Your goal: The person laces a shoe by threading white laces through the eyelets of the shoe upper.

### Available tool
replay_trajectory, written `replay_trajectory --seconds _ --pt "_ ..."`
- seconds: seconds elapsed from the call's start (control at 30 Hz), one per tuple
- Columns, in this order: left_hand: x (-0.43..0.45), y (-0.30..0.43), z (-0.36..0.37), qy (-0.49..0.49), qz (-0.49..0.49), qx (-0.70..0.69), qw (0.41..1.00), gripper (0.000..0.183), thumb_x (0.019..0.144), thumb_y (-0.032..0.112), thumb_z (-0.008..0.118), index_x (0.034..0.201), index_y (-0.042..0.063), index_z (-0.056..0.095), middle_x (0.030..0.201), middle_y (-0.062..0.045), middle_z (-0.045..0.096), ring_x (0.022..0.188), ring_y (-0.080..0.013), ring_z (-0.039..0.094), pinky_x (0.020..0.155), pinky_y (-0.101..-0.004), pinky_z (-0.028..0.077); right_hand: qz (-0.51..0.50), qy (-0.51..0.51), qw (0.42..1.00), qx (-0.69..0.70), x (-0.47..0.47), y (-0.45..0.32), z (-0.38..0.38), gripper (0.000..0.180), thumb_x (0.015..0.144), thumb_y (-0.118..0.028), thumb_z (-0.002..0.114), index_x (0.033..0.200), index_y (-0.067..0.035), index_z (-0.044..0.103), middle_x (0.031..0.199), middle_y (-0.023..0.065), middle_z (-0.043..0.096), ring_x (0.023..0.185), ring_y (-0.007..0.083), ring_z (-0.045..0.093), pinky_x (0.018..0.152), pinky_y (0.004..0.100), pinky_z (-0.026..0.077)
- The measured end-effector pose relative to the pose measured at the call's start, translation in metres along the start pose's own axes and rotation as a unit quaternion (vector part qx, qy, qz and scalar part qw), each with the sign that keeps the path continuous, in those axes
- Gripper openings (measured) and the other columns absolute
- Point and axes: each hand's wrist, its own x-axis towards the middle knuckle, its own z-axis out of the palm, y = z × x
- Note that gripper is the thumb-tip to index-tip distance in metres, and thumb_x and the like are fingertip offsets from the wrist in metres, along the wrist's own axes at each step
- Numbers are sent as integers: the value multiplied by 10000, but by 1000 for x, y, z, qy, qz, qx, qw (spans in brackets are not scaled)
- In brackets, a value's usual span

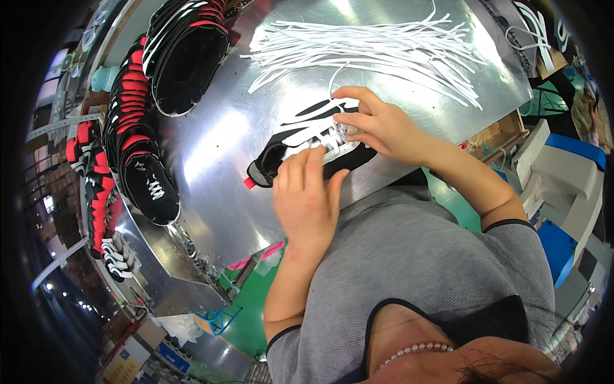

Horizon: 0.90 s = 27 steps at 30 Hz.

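Observation:
A black, white and grey shoe upper (272, 158) with a red heel tab (249, 183) lies on the metal table before me. White lacing (331, 140) crosses its throat. My right hand (379, 122) is over the front of the lacing, with a white shoelace (331, 85) held at its fingers; the lace's loose end curves up toward the back of the table. A small beige piece (354, 130) shows by the right thumb, too covered to name. My left hand (307, 192) lies over the near side of the upper, its thumb apart. Its fingertips are partly hidden against the upper.
Loose white shoelaces (364, 45) lie spread at the back of the metal table (211, 201). Along the left stand nested rows of black and red shoe uppers (134, 115), with a larger stack (189, 67) behind. A grey and blue plastic chair (556, 163) stands at right.

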Motion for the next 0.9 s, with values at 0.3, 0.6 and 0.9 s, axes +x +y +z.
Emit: replay_trajectory --seconds 0.3,0.6,0.9 --pt "13 -13 27 -33 -23 -51 998 243 811 106 743 1043 99 670 835 -77 611 699 -280 610 618 -361 472 91 -65 986 -122 -30 -39 -25 120 811 -98 675 918 -109 621 872 65 646 729 293 652 606 406 506" --pt "25 -16 33 -33 -59 -180 981 168 801 85 728 967 71 703 794 -96 637 698 -291 640 625 -369 490 334 38 919 207 -47 -28 -4 167 920 -153 692 1015 -16 686 760 12 643 635 58 567 586 224 446" --pt "25 -14 -1 33 -28 -134 990 151 811 59 720 962 50 704 789 -107 621 667 -290 618 605 -364 482 259 -12 871 418 -38 -39 16 182 919 -199 700 923 -19 678 787 -19 616 746 57 552 670 224 428"
